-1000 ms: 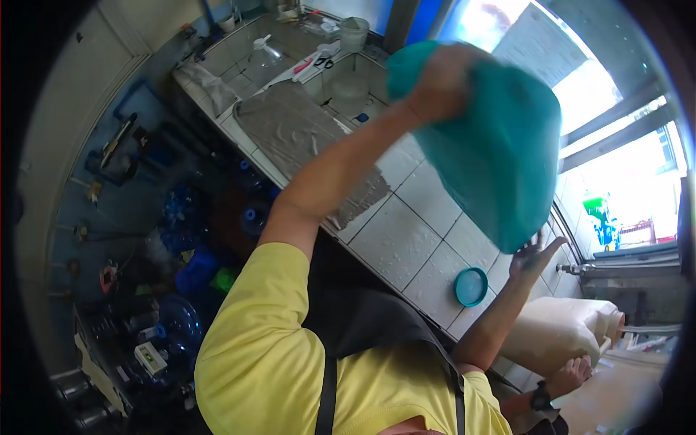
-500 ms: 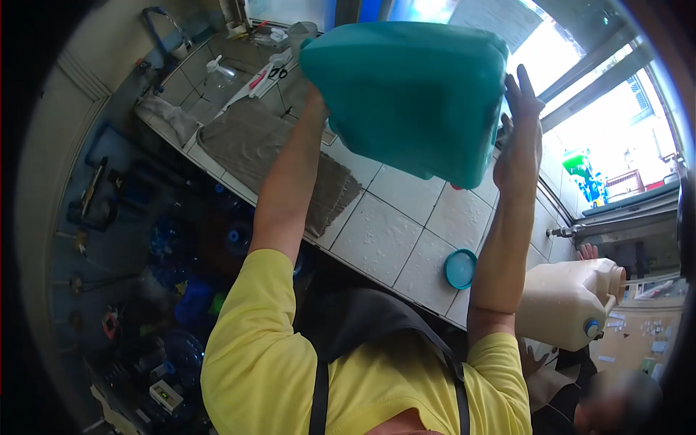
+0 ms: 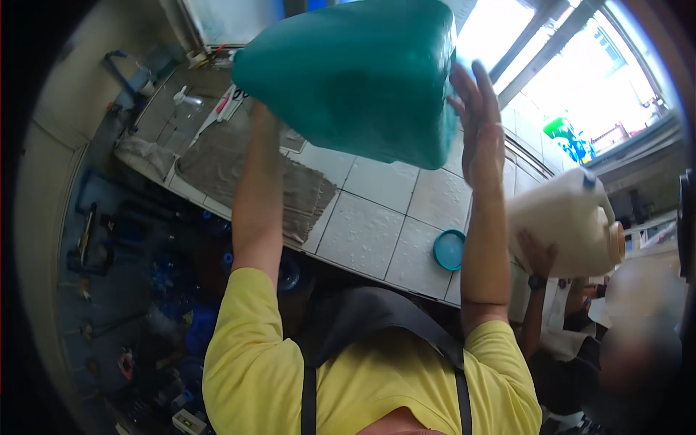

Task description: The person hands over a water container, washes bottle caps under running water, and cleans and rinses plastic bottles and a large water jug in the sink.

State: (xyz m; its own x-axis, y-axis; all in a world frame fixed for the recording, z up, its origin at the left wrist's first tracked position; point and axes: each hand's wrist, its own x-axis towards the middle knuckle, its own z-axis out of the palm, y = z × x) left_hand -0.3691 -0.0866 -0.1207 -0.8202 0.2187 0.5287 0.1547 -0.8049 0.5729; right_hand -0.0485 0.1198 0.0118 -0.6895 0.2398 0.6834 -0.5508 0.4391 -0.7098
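Observation:
A large teal plastic jug [image 3: 348, 80] is raised on its side above the tiled counter, its narrow end to the left and its broad base to the right. My left hand [image 3: 264, 116] supports it from below near the narrow end; its fingers are hidden behind the jug. At the base, my right hand [image 3: 480, 109] bears against the jug with its fingers stretched upward. A round teal lid [image 3: 449, 249] lies on the white tiles [image 3: 366, 225], below and to the left of my right forearm.
A grey-brown cloth [image 3: 246, 170] covers part of the counter at left, near a clear bottle [image 3: 188, 103]. To the right, a co-worker's hand [image 3: 538, 254] supports a tilted cream jug [image 3: 562, 221]. Blue water bottles [image 3: 170, 279] stand below the counter.
The teal jug and both my hands have shifted left and slightly up in view. The co-worker's cream jug has tilted and risen, with a hand now showing against its side.

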